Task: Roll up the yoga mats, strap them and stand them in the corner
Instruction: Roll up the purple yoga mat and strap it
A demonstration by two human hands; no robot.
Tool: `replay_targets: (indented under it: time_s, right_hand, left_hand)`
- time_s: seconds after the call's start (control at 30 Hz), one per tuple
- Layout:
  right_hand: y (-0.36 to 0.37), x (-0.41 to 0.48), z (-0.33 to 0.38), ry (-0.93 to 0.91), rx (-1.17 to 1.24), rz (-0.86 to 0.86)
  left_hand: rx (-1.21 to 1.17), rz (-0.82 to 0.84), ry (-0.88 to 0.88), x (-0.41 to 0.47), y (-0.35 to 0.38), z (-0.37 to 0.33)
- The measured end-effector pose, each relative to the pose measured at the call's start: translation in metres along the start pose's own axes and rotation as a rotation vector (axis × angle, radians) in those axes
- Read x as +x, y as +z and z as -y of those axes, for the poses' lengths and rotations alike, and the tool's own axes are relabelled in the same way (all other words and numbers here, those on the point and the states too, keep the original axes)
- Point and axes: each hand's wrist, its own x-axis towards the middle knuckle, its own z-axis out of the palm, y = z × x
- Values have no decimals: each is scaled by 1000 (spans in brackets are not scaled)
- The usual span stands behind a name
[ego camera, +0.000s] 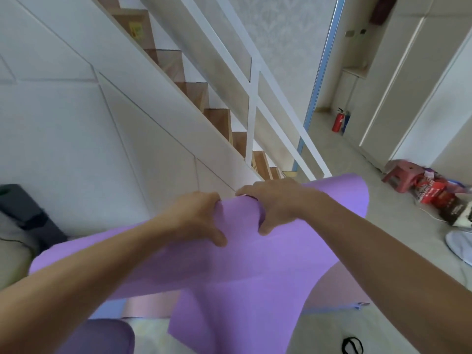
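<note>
A purple yoga mat (229,272) is lifted off the floor in front of me, bent over at its top edge and hanging down loosely. My left hand (196,218) grips that top edge, thumb on the near side and fingers curled over the far side. My right hand (273,203) grips the same edge just to the right, thumb pressing the near face. A darker purple rolled shape (102,335) shows at the bottom left. A black loop, maybe a strap (352,345), lies on the floor at the bottom right.
A white staircase wall (102,123) with wooden steps and a white railing (252,103) rises ahead. A red fire extinguisher (338,121) stands by the far wall. A red stool (401,172) and boxes (439,198) clutter the right floor. A dark device (23,208) sits at left.
</note>
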Motion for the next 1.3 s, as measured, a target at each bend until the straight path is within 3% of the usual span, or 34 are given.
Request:
replay_targets:
  time_s: [0.07,0.13,0.2,0.27,0.33,0.4,0.5,0.63,0.8,0.97,1.03,1.07,1.13,1.2,1.27,1.3]
  right_hand:
    - [22,-5,7,-30,-135,-208]
    - [53,-13,11,17,-216,-549]
    - [75,-28,12,282,28,-791]
    - [92,-41,9,629,675,-666]
    - [103,-44,7,753,1458,-419]
    - [111,-46,1,649,1830,-268]
    - [108,-52,-7,545,2105,-325]
    - [101,-61,-17,569,2137,-466]
    - [105,-71,-30,691,2062,-638]
    - [117,-90,-42,606,2048,-575]
    - [123,-96,-49,649,2079,-571]
    - [128,-98,-52,698,2091,-589]
    - [137,-95,-57,861,2043,-640]
    - [144,-87,-56,1054,1924,-679]
    - [153,-78,-53,1184,1856,-703]
    - [156,-75,-51,1232,1830,-706]
  left_hand:
    - [-306,111,-118,6,1,13]
    - [-568,158,-196,6,9,22]
    - [-751,148,-231,6,21,27]
    - [-895,139,-228,9,31,21]
    - [-1012,158,-175,11,40,5]
    - [-1116,214,-104,14,50,-18]
    - [-1301,378,-68,16,68,-51]
    - [-1528,560,-58,21,100,-83]
    - [-1666,575,14,30,118,-108]
    - [-1765,581,86,31,130,-132]
    - [-1678,600,92,34,131,-137]
    - [-1515,570,103,35,130,-139]
    - [-938,455,91,40,124,-146]
    - [-453,198,30,38,122,-150]
    - [-416,120,38,30,129,-153]
    - [-488,178,48,22,135,-153]
